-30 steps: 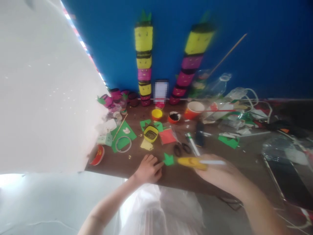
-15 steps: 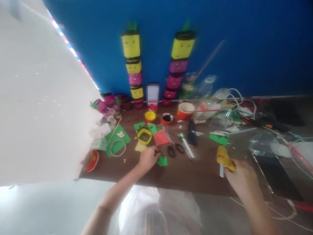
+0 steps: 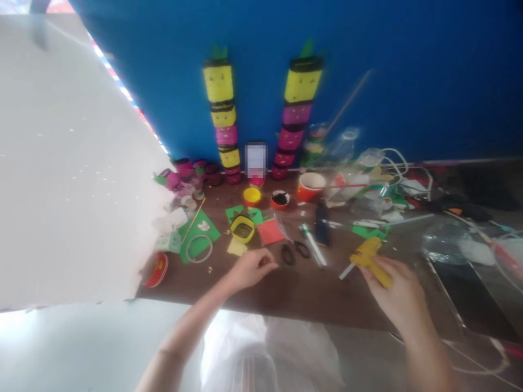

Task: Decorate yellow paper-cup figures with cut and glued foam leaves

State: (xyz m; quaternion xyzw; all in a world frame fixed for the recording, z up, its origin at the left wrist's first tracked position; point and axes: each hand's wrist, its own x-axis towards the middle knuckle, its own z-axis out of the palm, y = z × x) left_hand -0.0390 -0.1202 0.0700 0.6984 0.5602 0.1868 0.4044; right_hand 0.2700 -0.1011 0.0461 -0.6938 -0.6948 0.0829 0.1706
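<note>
My left hand (image 3: 251, 268) rests on the brown table (image 3: 310, 294) with its fingers curled in; what they hold is hidden. It lies just below a yellow ring-shaped cup (image 3: 242, 228) and beside black scissors (image 3: 295, 252). My right hand (image 3: 394, 294) grips a yellow glue gun (image 3: 368, 258) above the table, with its white glue stick pointing down and left. The green paper piece seen earlier does not show.
Two tall yellow-and-pink stacked towers (image 3: 223, 114) (image 3: 296, 109) lean on the blue wall. A white board (image 3: 73, 179) fills the left. A red paper square (image 3: 269, 231), a white marker (image 3: 312, 244), an orange cup (image 3: 310, 186), a tape ring (image 3: 199, 247) and tangled cables (image 3: 400, 174) clutter the table.
My right hand carried the glue gun away to the right and then tilted it. My left hand closed over the spot where the green paper piece lay.
</note>
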